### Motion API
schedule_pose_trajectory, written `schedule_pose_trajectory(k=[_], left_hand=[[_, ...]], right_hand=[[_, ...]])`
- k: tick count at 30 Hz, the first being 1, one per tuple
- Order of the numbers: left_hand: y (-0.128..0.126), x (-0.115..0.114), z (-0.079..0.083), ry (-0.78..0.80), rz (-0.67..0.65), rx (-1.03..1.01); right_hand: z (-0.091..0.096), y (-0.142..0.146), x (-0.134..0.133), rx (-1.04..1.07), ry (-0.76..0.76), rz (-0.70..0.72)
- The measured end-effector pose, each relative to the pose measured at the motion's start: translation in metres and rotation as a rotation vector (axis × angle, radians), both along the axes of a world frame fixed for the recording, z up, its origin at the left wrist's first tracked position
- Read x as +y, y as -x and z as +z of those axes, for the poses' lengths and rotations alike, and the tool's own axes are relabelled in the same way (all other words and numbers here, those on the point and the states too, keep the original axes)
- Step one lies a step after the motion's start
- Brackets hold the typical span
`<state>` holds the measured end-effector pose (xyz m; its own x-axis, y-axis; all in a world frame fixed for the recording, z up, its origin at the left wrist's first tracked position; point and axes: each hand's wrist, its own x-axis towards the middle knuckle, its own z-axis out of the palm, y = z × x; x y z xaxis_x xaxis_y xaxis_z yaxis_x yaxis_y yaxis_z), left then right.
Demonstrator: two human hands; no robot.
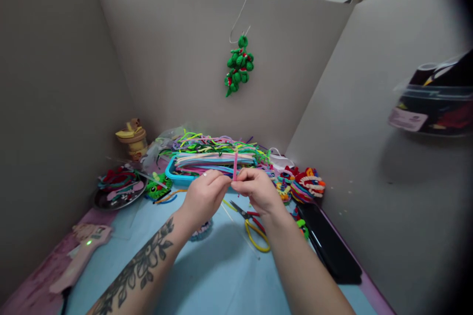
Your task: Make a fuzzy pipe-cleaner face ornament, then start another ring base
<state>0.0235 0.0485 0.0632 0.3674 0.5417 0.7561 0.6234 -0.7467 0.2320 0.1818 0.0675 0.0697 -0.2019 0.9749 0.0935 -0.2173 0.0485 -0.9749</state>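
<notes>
Above the middle of the work surface my two hands meet with closed fingers. A pink pipe cleaner (235, 165) stands upright between them. My right hand (258, 191) pinches it near its lower end. My left hand (207, 194), with a ring on one finger, is pinched at the same spot; its fingertips hide part of the lower end. Below the hands lie yellow-handled scissors (255, 236) with dark, slightly parted blades. A fuzzy grey-blue and pink piece (202, 231) is partly covered by my left wrist.
Behind the hands stands a blue tray (173, 175) of pipe cleaners. At left are a metal bowl (99, 202) and a pink glue gun (83, 258). Finished colourful pieces (306, 184) and a black flat object (328, 246) lie right. Grey panels (177, 59) enclose the table.
</notes>
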Motion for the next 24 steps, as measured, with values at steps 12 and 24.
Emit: schedule_pose_trajectory(k=[12, 24], left_hand=[[-0.004, 0.001, 0.011, 0.454, 0.077, -0.35], [0.003, 0.0, -0.007, -0.311, 0.145, -0.02]], right_hand=[[0.008, -0.003, -0.002, -0.267, -0.257, -0.129], [0.012, 0.005, -0.01, -0.215, -0.223, -0.212]])
